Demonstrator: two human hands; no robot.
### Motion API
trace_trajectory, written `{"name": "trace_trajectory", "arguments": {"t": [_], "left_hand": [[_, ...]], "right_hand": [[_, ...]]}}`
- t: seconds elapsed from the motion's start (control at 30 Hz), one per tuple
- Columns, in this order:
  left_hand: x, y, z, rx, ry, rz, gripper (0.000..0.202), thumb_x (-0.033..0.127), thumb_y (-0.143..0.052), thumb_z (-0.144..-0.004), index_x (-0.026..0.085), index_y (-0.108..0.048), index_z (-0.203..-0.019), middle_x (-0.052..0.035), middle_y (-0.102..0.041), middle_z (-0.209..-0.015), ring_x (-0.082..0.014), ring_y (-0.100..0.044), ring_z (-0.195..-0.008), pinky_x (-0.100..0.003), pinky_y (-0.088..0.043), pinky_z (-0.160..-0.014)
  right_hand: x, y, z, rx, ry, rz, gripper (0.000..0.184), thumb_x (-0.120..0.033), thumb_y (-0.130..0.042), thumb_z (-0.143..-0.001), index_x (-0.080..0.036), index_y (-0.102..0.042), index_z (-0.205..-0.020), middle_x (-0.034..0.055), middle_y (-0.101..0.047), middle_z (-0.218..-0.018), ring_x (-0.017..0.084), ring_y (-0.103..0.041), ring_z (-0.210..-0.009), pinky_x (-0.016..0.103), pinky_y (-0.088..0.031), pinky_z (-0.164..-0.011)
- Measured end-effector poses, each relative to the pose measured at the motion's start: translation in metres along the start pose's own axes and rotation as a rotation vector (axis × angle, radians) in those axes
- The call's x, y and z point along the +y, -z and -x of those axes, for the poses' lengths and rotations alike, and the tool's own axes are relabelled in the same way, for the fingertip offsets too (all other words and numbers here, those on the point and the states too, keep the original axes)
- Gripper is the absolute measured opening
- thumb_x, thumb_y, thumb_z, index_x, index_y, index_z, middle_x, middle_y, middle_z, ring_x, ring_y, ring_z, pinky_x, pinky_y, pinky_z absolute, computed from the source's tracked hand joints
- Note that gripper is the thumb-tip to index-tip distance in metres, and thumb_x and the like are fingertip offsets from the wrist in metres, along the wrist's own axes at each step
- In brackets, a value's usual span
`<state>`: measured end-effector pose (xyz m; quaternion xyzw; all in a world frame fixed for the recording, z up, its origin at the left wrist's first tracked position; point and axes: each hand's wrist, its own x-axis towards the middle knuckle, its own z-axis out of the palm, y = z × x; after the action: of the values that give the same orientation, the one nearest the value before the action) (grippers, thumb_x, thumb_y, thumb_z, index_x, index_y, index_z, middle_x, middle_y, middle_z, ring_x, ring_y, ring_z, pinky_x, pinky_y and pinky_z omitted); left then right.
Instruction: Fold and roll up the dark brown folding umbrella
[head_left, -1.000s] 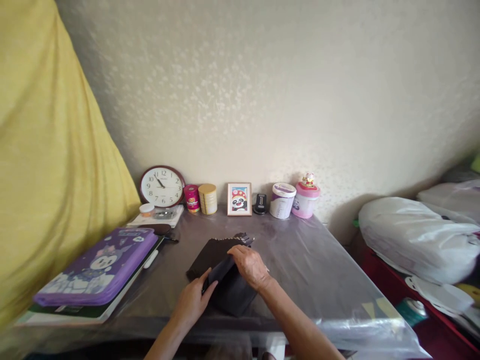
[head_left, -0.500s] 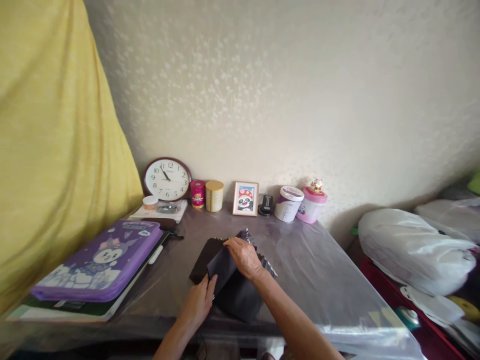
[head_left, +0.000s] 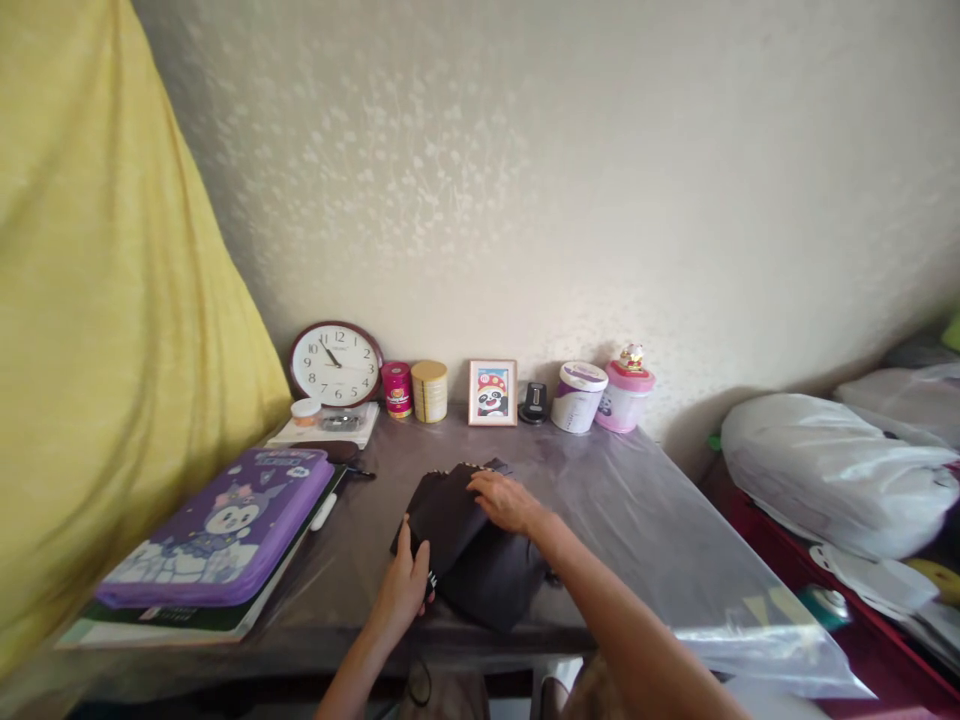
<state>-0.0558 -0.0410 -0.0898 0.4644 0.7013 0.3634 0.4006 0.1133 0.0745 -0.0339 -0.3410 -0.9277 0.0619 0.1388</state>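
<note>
A folding umbrella (head_left: 450,515) with a black canopy lies partly collapsed on the table, its fabric in loose, overlapping panels. Small pale rib ends show along its far edge and by my left palm. My left hand (head_left: 409,580) is closed round its near left side, thumb on top and the other fingers partly hidden beneath. My right hand (head_left: 506,502) rests on the upper right of the canopy, bent fingers gripping a fabric panel near the far edge. A thin dark cord loop hangs below the table edge, near my left wrist.
A purple cartoon case (head_left: 225,530) lies on books at the left. Along the wall stand a clock (head_left: 336,365), a red can (head_left: 397,390), a yellow can (head_left: 430,392), a panda picture frame (head_left: 493,392) and two tubs. White plastic bags (head_left: 832,475) sit right of the table (head_left: 622,540).
My right hand has moved slightly right, laying the raised fabric panel flatter over the canopy. My left hand has shifted a little right and its fingers now reach further up the umbrella's side.
</note>
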Motion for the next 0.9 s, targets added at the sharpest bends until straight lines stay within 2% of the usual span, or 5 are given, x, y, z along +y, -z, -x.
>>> {"name": "trace_trajectory", "arguments": {"t": [0.17,0.37,0.5,0.63,0.9], "left_hand": [[-0.009,0.005,-0.014,-0.017,0.083,0.101,0.072,0.046,-0.026,-0.089,0.011,0.01,-0.14,0.004,-0.051,-0.041,-0.0125,-0.048,-0.032,-0.017,-0.028,-0.031],[-0.013,0.006,-0.02,0.019,0.117,0.218,0.077,0.047,-0.029,-0.088,0.01,0.015,-0.139,0.0033,-0.052,-0.043,-0.0116,-0.046,-0.031,-0.017,-0.029,-0.03],[-0.01,0.008,-0.018,-0.039,0.088,0.223,0.069,0.048,-0.029,-0.087,0.014,-0.003,-0.142,0.0032,-0.053,-0.042,-0.0105,-0.046,-0.031,-0.016,-0.029,-0.03],[-0.006,0.01,-0.016,-0.075,0.073,0.229,0.057,0.048,-0.029,-0.088,0.019,-0.028,-0.137,0.0039,-0.051,-0.041,-0.0089,-0.044,-0.03,-0.015,-0.029,-0.03],[-0.006,0.008,-0.016,-0.021,0.071,0.194,0.055,0.049,-0.032,-0.086,0.017,-0.041,-0.13,0.0031,-0.051,-0.041,-0.0088,-0.045,-0.03,-0.015,-0.03,-0.029]], "right_hand": [[0.02,0.02,0.026,-0.075,-0.151,-0.087,0.027,-0.019,-0.04,-0.085,-0.022,-0.06,-0.103,0.0035,-0.066,-0.099,0.016,-0.061,-0.092,0.027,-0.045,-0.082],[0.008,0.017,0.056,-0.241,-0.014,-0.16,0.038,-0.033,-0.062,-0.072,-0.024,-0.058,-0.109,0.0041,-0.06,-0.112,0.02,-0.055,-0.103,0.031,-0.043,-0.088],[-0.005,0.009,0.066,-0.305,0.083,-0.145,0.06,-0.043,-0.069,-0.064,-0.024,-0.053,-0.118,0.0083,-0.048,-0.128,0.025,-0.045,-0.116,0.038,-0.035,-0.097],[-0.008,0.001,0.074,-0.365,0.107,-0.115,0.074,-0.049,-0.071,-0.057,-0.022,-0.05,-0.122,0.0109,-0.049,-0.127,0.029,-0.046,-0.115,0.043,-0.036,-0.095],[-0.012,-0.01,0.083,-0.385,0.146,-0.059,0.085,-0.049,-0.074,-0.053,-0.018,-0.045,-0.127,0.0162,-0.041,-0.132,0.032,-0.041,-0.118,0.045,-0.032,-0.096]]}}
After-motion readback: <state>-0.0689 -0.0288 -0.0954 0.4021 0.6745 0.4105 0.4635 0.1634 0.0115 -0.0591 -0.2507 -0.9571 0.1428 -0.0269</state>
